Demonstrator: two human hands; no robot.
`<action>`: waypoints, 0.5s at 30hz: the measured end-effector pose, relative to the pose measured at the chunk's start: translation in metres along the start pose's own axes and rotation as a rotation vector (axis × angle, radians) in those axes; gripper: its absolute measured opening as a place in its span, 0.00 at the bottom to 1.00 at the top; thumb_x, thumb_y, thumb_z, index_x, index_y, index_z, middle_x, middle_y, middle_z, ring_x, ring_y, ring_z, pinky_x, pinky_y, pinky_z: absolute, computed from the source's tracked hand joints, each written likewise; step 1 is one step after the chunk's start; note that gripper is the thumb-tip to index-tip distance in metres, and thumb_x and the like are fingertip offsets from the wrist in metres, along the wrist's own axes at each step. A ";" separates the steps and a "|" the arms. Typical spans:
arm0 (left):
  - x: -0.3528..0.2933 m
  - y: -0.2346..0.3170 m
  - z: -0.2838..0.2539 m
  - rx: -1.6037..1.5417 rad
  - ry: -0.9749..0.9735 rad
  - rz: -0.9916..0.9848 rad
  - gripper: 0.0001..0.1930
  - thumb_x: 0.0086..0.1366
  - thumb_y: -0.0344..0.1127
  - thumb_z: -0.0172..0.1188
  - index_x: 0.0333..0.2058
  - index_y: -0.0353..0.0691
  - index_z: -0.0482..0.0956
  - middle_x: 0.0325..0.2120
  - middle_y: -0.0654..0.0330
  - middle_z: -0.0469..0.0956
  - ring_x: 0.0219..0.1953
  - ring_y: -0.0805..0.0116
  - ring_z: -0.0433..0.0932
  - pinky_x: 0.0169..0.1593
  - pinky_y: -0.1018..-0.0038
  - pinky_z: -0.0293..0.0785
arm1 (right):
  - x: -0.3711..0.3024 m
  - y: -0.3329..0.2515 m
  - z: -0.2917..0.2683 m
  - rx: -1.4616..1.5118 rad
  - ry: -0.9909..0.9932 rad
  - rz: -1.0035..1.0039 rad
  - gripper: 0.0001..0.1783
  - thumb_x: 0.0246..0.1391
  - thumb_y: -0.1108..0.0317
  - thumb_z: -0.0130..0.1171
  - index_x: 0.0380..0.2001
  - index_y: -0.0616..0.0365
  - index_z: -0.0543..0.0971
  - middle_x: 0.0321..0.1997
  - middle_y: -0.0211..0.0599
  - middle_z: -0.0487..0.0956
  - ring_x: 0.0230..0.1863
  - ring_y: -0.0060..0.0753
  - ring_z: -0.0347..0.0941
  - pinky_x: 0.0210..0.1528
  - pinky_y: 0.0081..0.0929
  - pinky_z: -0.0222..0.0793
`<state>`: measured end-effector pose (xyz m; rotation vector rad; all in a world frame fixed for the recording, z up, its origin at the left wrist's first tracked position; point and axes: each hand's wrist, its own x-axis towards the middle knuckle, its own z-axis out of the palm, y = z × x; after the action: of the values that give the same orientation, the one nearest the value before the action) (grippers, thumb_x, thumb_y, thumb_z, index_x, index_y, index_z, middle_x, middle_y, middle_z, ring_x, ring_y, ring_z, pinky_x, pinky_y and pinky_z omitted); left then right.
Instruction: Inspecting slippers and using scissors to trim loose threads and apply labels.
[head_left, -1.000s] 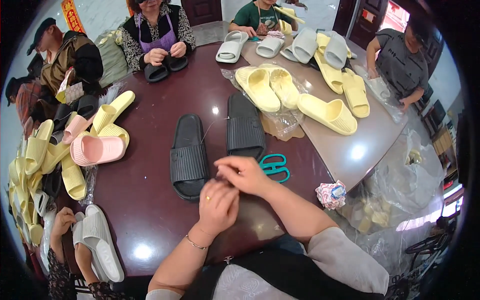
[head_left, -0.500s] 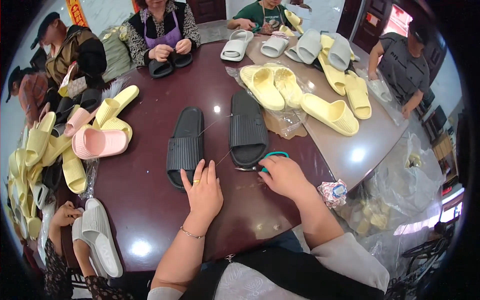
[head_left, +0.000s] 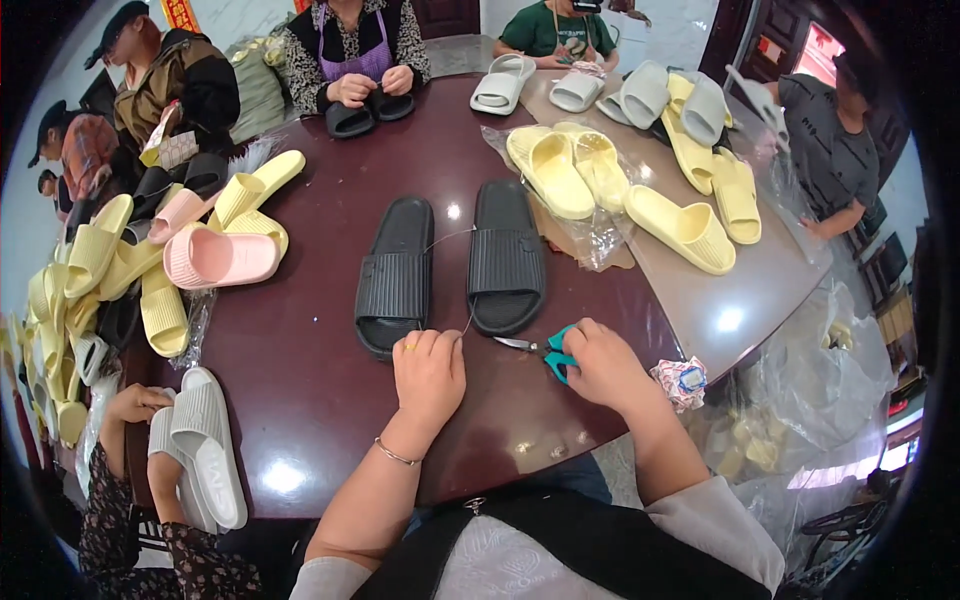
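Observation:
Two black slide slippers stand side by side before me, the left black slipper and the right black slipper. A thin thread spans the gap between them. My left hand is closed just below the left slipper's toe, and thread rises from its fingertips toward the right slipper. Teal-handled scissors are in my right hand, near the right slipper's toe. Their blades point left toward my left hand, apart from the thread. My right fingers partly hide the handles.
Yellow slippers on clear plastic lie to the right, with grey slippers beyond. A pile of yellow, pink and black slippers covers the left side. A crumpled patterned bundle sits by my right wrist. Co-workers handle slippers around the table.
My left hand has drawn back from the left slipper and closed on the thread. The scissors have come out from beside the right slipper's toe, their blades now in plain view.

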<state>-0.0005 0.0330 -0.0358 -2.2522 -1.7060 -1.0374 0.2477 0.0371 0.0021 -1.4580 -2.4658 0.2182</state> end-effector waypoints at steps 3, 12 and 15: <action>0.001 -0.004 -0.002 -0.226 0.098 -0.099 0.03 0.58 0.28 0.56 0.31 0.38 0.76 0.25 0.57 0.74 0.30 0.59 0.71 0.38 0.64 0.65 | -0.005 -0.011 -0.006 0.134 0.012 0.000 0.14 0.38 0.73 0.62 0.30 0.60 0.70 0.35 0.44 0.70 0.34 0.50 0.71 0.37 0.41 0.69; 0.004 -0.002 0.001 -0.357 0.160 -0.077 0.04 0.56 0.25 0.58 0.31 0.38 0.74 0.23 0.58 0.72 0.27 0.59 0.70 0.33 0.67 0.64 | 0.006 -0.028 0.006 0.127 0.294 -0.034 0.18 0.35 0.70 0.66 0.29 0.59 0.69 0.36 0.41 0.68 0.33 0.47 0.71 0.32 0.38 0.69; 0.005 0.002 -0.001 -0.370 0.159 -0.066 0.05 0.55 0.23 0.58 0.31 0.37 0.74 0.23 0.58 0.72 0.27 0.59 0.70 0.33 0.68 0.64 | 0.012 -0.032 0.012 0.071 0.349 -0.091 0.18 0.35 0.69 0.67 0.29 0.58 0.69 0.36 0.40 0.68 0.33 0.45 0.71 0.32 0.36 0.68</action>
<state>0.0016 0.0353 -0.0316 -2.2479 -1.6433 -1.6180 0.2124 0.0320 0.0012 -1.2329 -2.2110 0.0285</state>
